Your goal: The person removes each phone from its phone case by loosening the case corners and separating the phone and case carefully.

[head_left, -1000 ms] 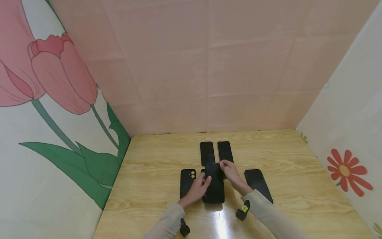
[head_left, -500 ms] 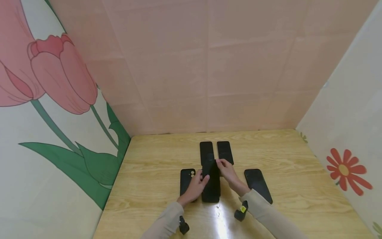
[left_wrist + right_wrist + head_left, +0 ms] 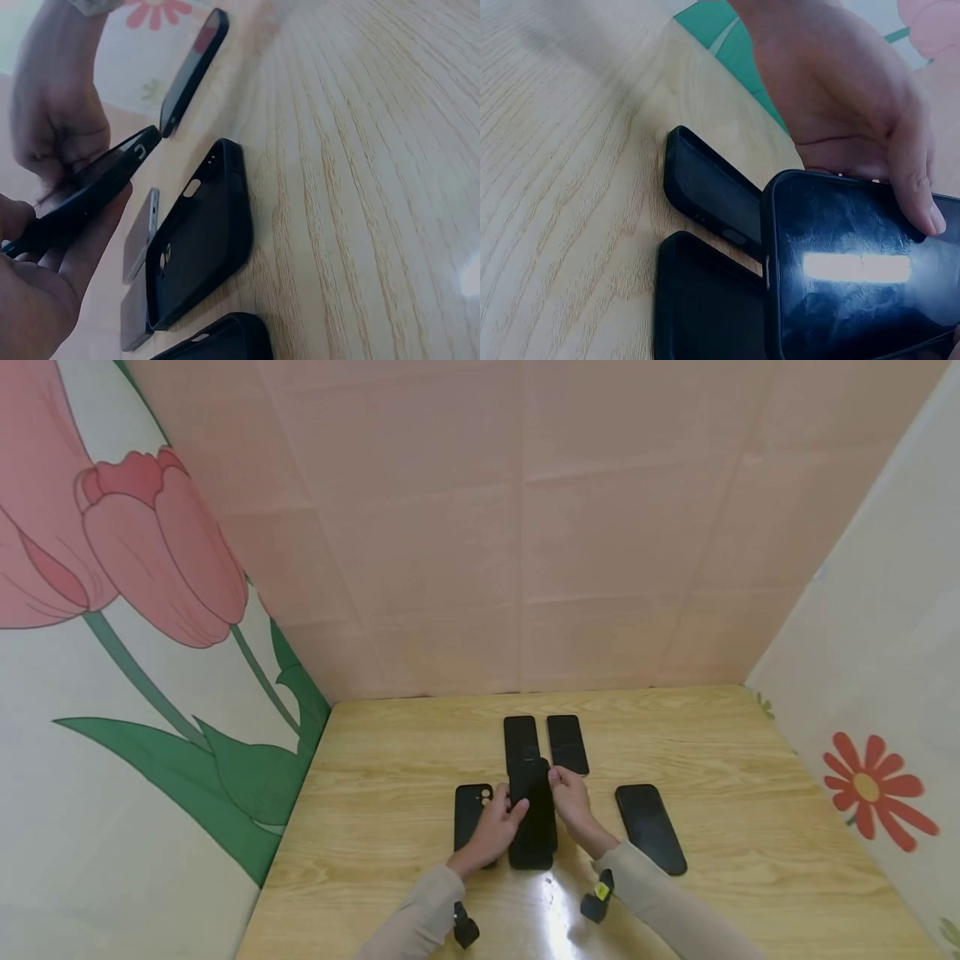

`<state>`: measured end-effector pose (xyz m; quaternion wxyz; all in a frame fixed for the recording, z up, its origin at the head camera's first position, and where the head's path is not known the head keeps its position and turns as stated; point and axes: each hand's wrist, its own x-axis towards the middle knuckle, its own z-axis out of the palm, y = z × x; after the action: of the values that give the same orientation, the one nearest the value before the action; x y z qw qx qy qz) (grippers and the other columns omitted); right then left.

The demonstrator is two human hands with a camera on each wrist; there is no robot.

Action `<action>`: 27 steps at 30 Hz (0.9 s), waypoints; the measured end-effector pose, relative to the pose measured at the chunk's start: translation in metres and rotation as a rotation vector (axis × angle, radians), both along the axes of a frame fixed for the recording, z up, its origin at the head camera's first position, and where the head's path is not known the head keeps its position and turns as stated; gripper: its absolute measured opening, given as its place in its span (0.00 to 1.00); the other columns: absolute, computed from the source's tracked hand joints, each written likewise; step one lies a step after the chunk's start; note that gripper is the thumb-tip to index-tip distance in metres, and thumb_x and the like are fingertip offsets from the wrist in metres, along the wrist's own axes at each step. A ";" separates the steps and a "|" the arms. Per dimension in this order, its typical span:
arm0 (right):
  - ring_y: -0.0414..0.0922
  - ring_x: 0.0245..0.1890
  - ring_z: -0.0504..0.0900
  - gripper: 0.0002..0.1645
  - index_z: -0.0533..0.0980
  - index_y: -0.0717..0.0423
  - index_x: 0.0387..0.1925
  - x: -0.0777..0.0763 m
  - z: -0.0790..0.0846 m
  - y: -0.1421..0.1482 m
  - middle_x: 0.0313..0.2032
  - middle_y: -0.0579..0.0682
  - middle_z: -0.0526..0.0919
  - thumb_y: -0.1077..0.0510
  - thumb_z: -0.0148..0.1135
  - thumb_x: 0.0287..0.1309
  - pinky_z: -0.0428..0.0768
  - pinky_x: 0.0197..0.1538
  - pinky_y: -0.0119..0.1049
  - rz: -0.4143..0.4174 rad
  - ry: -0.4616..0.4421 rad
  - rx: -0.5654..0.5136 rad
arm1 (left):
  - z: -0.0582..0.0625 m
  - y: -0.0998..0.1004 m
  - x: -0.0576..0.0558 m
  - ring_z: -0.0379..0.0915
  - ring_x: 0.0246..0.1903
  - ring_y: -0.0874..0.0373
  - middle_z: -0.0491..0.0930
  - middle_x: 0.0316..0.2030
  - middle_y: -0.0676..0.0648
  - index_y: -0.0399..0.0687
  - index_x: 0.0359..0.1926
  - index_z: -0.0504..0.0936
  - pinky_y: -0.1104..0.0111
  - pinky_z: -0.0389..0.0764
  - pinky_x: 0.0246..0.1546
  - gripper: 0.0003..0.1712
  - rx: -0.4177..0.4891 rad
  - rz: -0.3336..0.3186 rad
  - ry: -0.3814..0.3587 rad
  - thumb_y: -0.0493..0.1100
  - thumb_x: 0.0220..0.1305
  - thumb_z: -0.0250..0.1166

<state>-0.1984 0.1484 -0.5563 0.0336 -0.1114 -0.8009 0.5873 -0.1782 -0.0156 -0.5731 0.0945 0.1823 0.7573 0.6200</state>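
A phone in a black case (image 3: 537,806) is held between both hands, raised over the table with its dark, shiny screen up. My left hand (image 3: 491,827) grips its left long edge, and in the right wrist view that thumb lies on the glass of the phone (image 3: 847,307). At the upper right edge, my right hand (image 3: 572,797) pinches it with curled fingers. Under it, an empty black case (image 3: 206,232) lies on the table, partly hidden in the head view. Left of that lies a second black case (image 3: 469,814) with camera holes, partly behind my left hand.
Two dark phones, one at the back left (image 3: 521,739) and one at the back right (image 3: 567,743), lie beyond the hands. To the right lies another dark phone (image 3: 651,828), seemingly in a case. The wooden table (image 3: 750,827) meets walls on three sides.
The held phone has shifted slightly left, uncovering the near end of the case beneath. My right hand has moved a little left and down along the phone's edge. The left hand has hardly moved.
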 end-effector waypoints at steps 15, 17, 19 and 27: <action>0.49 0.28 0.69 0.17 0.72 0.62 0.25 -0.002 0.009 -0.005 0.23 0.51 0.70 0.63 0.46 0.71 0.65 0.32 0.39 -0.073 -0.042 0.117 | 0.001 0.003 -0.001 0.70 0.37 0.60 0.73 0.35 0.48 0.38 0.52 0.67 0.68 0.73 0.38 0.10 -0.019 0.079 -0.021 0.35 0.74 0.54; 0.48 0.28 0.68 0.17 0.71 0.61 0.24 -0.003 0.011 -0.006 0.23 0.50 0.68 0.63 0.45 0.71 0.65 0.32 0.39 -0.064 -0.063 0.106 | 0.002 0.003 -0.001 0.69 0.38 0.58 0.74 0.36 0.46 0.37 0.52 0.67 0.66 0.73 0.40 0.10 0.009 0.077 -0.046 0.35 0.74 0.54; 0.48 0.27 0.67 0.18 0.69 0.60 0.22 -0.004 0.012 -0.006 0.22 0.50 0.67 0.64 0.44 0.70 0.64 0.31 0.39 -0.056 -0.071 0.105 | 0.003 0.002 -0.001 0.71 0.40 0.56 0.76 0.39 0.44 0.36 0.53 0.68 0.65 0.74 0.42 0.10 0.037 0.074 -0.068 0.34 0.74 0.54; 0.47 0.25 0.67 0.21 0.65 0.57 0.18 -0.005 0.008 -0.006 0.19 0.49 0.64 0.64 0.43 0.71 0.65 0.30 0.38 -0.019 -0.077 0.065 | 0.010 -0.001 0.005 0.77 0.46 0.47 0.79 0.47 0.36 0.33 0.57 0.66 0.56 0.77 0.48 0.14 0.094 0.067 -0.104 0.29 0.72 0.52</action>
<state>-0.2036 0.1427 -0.5486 0.0120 -0.1404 -0.8193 0.5557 -0.1735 -0.0167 -0.5629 0.1040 0.1287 0.7270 0.6664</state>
